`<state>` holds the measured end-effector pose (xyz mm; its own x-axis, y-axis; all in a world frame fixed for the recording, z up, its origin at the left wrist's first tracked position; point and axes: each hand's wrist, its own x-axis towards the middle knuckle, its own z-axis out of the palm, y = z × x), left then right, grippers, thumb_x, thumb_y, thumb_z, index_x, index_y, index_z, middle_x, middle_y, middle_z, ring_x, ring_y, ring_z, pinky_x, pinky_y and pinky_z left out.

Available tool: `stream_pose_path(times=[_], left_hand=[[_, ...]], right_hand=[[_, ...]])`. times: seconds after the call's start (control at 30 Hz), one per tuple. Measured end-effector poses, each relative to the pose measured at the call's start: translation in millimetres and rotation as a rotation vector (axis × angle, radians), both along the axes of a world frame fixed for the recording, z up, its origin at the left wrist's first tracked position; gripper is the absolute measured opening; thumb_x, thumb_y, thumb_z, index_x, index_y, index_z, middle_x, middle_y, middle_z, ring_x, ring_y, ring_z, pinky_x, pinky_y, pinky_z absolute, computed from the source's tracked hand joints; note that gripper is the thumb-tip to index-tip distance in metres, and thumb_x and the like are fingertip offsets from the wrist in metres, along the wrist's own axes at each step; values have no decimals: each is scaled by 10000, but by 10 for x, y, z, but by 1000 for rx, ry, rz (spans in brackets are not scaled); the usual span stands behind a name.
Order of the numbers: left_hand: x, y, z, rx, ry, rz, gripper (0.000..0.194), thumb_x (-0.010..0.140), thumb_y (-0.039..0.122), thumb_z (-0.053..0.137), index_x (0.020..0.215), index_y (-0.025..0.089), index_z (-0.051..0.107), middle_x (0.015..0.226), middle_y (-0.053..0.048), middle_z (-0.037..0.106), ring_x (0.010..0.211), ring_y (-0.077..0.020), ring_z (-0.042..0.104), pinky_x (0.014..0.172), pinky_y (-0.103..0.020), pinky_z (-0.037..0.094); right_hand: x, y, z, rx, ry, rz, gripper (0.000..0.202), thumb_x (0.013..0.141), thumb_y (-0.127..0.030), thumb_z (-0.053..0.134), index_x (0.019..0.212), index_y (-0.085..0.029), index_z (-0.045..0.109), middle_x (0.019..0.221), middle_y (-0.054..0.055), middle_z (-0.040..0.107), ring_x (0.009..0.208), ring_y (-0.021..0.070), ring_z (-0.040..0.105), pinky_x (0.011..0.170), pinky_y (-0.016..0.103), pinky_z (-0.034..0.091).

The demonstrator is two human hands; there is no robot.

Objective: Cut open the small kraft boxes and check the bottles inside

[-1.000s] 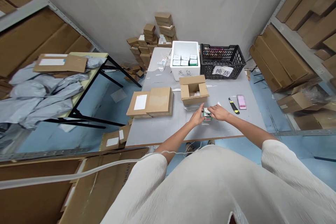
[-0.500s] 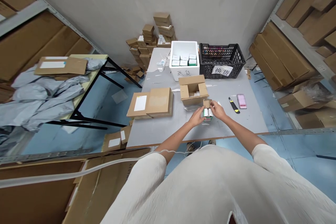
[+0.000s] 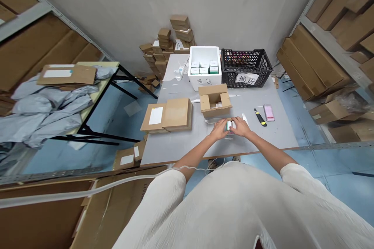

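Observation:
A small green-and-white box [image 3: 229,125] stands near the front of the grey table, between my two hands. My left hand [image 3: 219,130] is closed around its left side. From the right, my right hand [image 3: 240,127] grips the same box, its fingers over the top and the far edge. Fingers cover much of the lid, so how far it is folded down is hard to make out. Just beyond the hands stands an open cardboard carton [image 3: 215,111] with its flaps spread and something pale inside.
Flat cardboard boxes [image 3: 175,113] lie at left. Behind the carton are a white foam bin [image 3: 204,82] holding several similar boxes and a black plastic crate [image 3: 245,71]. A utility knife [image 3: 260,117] and a phone [image 3: 269,112] lie at right. Stacked cartons [image 3: 160,55] stand against the wall.
The small box's raised brown flap has come down toward its top. My right hand has moved slightly down and left over the box; my left hand has shifted up slightly.

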<state>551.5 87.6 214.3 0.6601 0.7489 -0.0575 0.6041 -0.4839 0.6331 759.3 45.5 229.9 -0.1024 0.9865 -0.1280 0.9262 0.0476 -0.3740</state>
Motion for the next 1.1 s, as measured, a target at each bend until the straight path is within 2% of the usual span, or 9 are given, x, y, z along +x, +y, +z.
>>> stream_pose_path(times=[0.13, 0.27, 0.37, 0.47, 0.53, 0.67, 0.9, 1.0, 1.1], left_hand=[[-12, 10, 0, -1, -1, 12, 737, 887, 277, 773, 1577, 252, 517, 1595, -161, 570, 1493, -413, 518, 1197, -584, 443], [-27, 24, -4, -10, -41, 7, 780, 872, 293, 805, 1587, 251, 495, 1546, -172, 588, 1454, -429, 545, 1174, -584, 456], [-19, 27, 40, 16, -34, -36, 815, 861, 306, 829, 1601, 294, 488, 1525, -161, 586, 1421, -430, 561, 1188, -594, 440], [7, 38, 105, 85, -47, -105, 773, 854, 305, 845, 1563, 330, 538, 1559, -147, 547, 1483, -422, 501, 1241, -597, 385], [30, 60, 139, 110, -59, -161, 673, 853, 308, 849, 1481, 317, 609, 1572, -148, 530, 1505, -415, 474, 1249, -592, 374], [69, 137, 160, 86, -17, -226, 440, 853, 331, 851, 1261, 271, 696, 1489, -148, 576, 1382, -394, 571, 1186, -559, 445], [61, 247, 156, 111, 21, -253, 592, 797, 302, 914, 1313, 252, 629, 1413, -141, 631, 1325, -377, 633, 1135, -486, 489], [5, 252, 134, 100, -1, -213, 505, 806, 351, 928, 1212, 238, 650, 1327, -141, 676, 1314, -375, 650, 1138, -474, 488], [-60, 244, 90, 103, 9, -197, 349, 845, 355, 902, 1074, 238, 667, 1292, -139, 692, 1302, -369, 659, 1148, -487, 487]], right_hand=[[35, 38, 20, -19, 95, -22, 628, 976, -320, 587, 1581, -157, 563, 1469, 183, 663, 1339, 356, 599, 1150, 503, 484], [177, 70, -8, -44, 329, -88, 656, 945, -240, 523, 1599, -190, 538, 1444, 141, 716, 1324, 307, 649, 1119, 483, 547], [275, 61, -56, -48, 469, -117, 634, 941, -198, 464, 1569, -219, 552, 1430, 118, 739, 1252, 263, 707, 1075, 471, 587], [311, 45, -102, -4, 503, -117, 630, 889, -166, 485, 1508, -208, 594, 1405, 123, 753, 1260, 256, 716, 1084, 475, 585], [305, 37, -114, 21, 493, -112, 591, 891, -165, 483, 1463, -198, 625, 1394, 126, 756, 1271, 253, 712, 1105, 475, 569], [265, 18, -62, 42, 390, -92, 477, 970, -188, 467, 1400, -210, 672, 1387, 107, 762, 1281, 262, 681, 1122, 459, 538], [204, -20, 129, 71, 12, 111, 535, 894, -46, 509, 1371, -184, 706, 1356, 139, 738, 1247, 305, 619, 1091, 454, 477], [169, -39, 175, 77, -18, 177, 549, 897, -22, 500, 1394, -162, 686, 1415, 160, 672, 1238, 284, 611, 1079, 415, 485], [115, -72, 208, 75, -61, 178, 427, 985, -95, 509, 1364, -183, 687, 1422, 157, 633, 1198, 277, 624, 1003, 393, 523]])
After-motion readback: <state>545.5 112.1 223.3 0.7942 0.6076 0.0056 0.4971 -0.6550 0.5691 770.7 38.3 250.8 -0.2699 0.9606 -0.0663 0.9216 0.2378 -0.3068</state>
